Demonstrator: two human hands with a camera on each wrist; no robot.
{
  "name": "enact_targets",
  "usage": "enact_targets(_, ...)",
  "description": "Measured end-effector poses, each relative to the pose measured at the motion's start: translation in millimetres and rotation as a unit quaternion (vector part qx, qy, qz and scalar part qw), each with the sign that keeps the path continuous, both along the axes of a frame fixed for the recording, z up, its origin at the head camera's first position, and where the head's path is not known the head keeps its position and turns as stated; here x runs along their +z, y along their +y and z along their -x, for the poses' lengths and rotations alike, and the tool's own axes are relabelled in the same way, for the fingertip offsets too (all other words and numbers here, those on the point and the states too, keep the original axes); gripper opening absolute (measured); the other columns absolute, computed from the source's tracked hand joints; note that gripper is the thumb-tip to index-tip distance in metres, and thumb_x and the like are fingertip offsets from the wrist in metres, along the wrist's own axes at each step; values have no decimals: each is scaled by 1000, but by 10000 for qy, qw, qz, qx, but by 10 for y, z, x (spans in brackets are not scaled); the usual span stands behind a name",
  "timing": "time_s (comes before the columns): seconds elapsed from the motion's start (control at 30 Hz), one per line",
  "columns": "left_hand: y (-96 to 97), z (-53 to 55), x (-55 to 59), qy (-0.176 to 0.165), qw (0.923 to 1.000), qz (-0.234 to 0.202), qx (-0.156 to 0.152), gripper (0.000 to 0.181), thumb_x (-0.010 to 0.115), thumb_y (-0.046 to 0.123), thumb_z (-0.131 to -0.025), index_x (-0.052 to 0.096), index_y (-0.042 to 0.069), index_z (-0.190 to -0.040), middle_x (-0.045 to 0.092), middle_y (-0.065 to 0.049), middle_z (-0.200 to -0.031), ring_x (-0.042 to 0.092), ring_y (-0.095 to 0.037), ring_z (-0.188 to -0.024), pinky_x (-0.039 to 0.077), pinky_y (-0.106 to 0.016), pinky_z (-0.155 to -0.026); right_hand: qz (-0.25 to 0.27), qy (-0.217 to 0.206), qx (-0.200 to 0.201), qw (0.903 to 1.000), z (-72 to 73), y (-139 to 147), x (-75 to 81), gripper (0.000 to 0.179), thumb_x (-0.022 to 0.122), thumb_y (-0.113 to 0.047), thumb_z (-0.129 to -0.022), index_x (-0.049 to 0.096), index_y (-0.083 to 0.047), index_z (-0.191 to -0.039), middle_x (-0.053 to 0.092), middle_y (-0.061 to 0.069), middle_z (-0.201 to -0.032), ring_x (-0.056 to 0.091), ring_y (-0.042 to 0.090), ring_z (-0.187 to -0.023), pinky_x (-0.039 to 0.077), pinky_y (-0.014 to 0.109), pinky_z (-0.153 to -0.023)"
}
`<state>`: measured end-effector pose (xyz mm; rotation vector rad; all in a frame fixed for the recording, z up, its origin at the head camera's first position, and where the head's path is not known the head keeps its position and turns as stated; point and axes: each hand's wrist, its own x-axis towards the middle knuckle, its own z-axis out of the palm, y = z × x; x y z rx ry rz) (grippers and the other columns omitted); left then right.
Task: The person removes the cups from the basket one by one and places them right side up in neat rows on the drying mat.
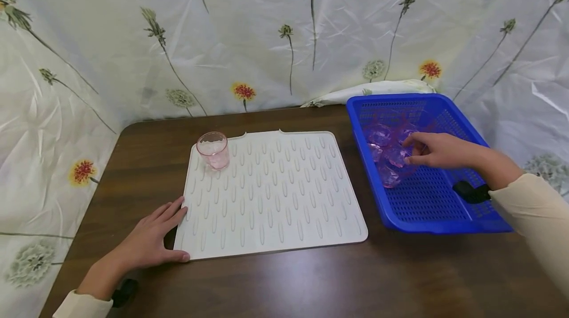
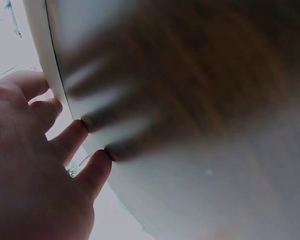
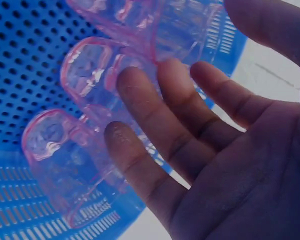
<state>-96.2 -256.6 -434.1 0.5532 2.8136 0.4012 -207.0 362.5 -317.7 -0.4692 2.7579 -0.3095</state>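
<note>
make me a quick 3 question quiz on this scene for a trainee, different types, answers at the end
1. Which hand reaches into the blue basket?

2. The glass on the white mat stands nearest which corner?
a) far right
b) near right
c) far left

3. True or false: the left hand is at the mat's left edge and holds no glass.

Key
1. The right hand
2. c
3. True

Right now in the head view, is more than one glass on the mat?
No, a single glass stands at the far left corner of the mat, while the other glasses are in the basket.
</note>
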Motion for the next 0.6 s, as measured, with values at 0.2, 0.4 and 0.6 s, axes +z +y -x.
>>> enact_targets(0.2, -1, -9, -10, 9, 10000, 1, 14, 109, 73, 72, -69, 40, 9, -152, 25, -14, -165, 29, -45, -145, 34, -72, -104, 16, 96, -114, 9999, -64, 67, -45, 51, 70, -30, -92, 57, 5, -126, 67, 6, -94, 64, 19, -85, 53, 40, -74)
enact_targets(0.4, -7, -8, -11, -14, 10000, -6, 70, 110, 74, 72, -68, 40, 10, -152, 24, -13, -165, 28, -44, -145, 33, -72, -104, 100, 43, -241, 9996, -75, 73, -51, 49, 69, -31, -93, 57, 3, -126, 70, 8, -98, 68, 24, -91, 56, 44, -78)
enact_targets(0.6, -13, -12, -12, -6, 10000, -24, 63, 109, 73, 72, -69, 40, 10, -152, 24, -13, -165, 28, -44, -145, 32, -72, -104, 226, 74, -184, 9995, -66, 74, -77, 51, 70, -29, -93, 57, 4, -129, 72, 13, -107, 69, 25, -95, 56, 41, -77)
